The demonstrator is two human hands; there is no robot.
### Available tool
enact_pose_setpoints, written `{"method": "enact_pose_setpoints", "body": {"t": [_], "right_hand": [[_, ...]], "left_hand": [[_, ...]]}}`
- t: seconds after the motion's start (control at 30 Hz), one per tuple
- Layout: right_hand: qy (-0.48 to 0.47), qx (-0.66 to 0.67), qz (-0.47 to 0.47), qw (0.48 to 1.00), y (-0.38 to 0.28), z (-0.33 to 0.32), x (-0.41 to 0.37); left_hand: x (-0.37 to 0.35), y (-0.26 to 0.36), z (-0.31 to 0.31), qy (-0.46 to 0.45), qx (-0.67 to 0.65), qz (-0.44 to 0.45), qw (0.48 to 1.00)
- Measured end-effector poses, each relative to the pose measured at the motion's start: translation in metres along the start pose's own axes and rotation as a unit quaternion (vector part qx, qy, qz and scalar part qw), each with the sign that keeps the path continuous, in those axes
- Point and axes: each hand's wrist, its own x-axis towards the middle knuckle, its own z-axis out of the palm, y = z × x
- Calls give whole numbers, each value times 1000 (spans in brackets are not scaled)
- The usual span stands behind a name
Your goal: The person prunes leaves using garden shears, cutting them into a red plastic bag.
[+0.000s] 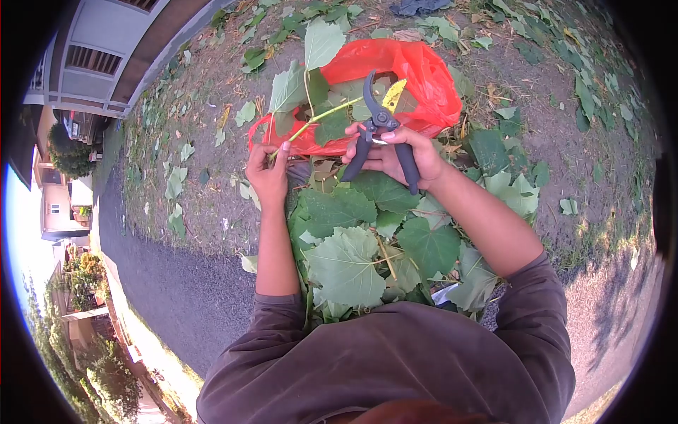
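Note:
My left hand (pixel 270 173) pinches the lower end of a green leafy stem (pixel 326 113), which slants up to the right with broad leaves on it. In my right hand (pixel 406 159) rests a pair of pruning shears (pixel 382 119) with dark handles, one dark curved blade and one yellow blade. The handles are spread and the blades stand apart, close to the stem's far end. Beyond both hands lies a red plastic bag (pixel 431 88), its mouth showing leaves inside. A heap of large green leaves (pixel 346 261) lies below my hands, against my body.
Loose leaves (pixel 176 182) and dry bits are scattered over the bare soil (pixel 219 92). A grey paved strip (pixel 176 290) runs along the left. Farther off stand a building wall (pixel 88 49) and a parked car (pixel 79 127). Dark cloth (pixel 418 6) lies at the top.

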Motion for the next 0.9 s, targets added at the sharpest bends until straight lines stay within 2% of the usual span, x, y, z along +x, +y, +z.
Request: {"method": "enact_pose_setpoints", "body": {"t": [0.13, 0.2, 0.27, 0.33, 0.37, 0.43, 0.57, 0.63, 0.73, 0.83, 0.9], "right_hand": [[-8, 49, -32, 998, 0, -2, 1], [16, 74, -67, 995, -3, -3, 1], [23, 70, -58, 996, -4, -5, 1], [-36, 41, -31, 998, -4, -5, 1], [-35, 42, -31, 998, -3, -4, 0], [-15, -41, 38, 998, -1, 0, 0], [-5, -37, 56, 998, 4, -2, -1], [-92, 8, 58, 994, 4, -7, -1], [-147, 29, 78, 986, 7, -7, -2], [-130, 47, 82, 987, 9, -6, -4], [-128, 51, 74, 988, 5, -10, -1]], "left_hand": [[0, -3, -1, 0, 8, 10, 1000], [0, -3, -2, 24, -1, -51, 998], [0, -4, -2, 16, 14, -44, 999], [1, -9, -2, 7, 29, -37, 999], [2, -15, -3, 12, 10, -34, 999], [2, -17, -2, 17, -8, -30, 999], [1, -15, -3, 12, -15, -51, 999], [1, -10, -2, 10, -28, -66, 997], [1, -6, 0, -3, -32, -40, 999], [0, -11, -2, 7, -35, -18, 999], [-1, -10, -5, -17, 23, 31, 999]]}}
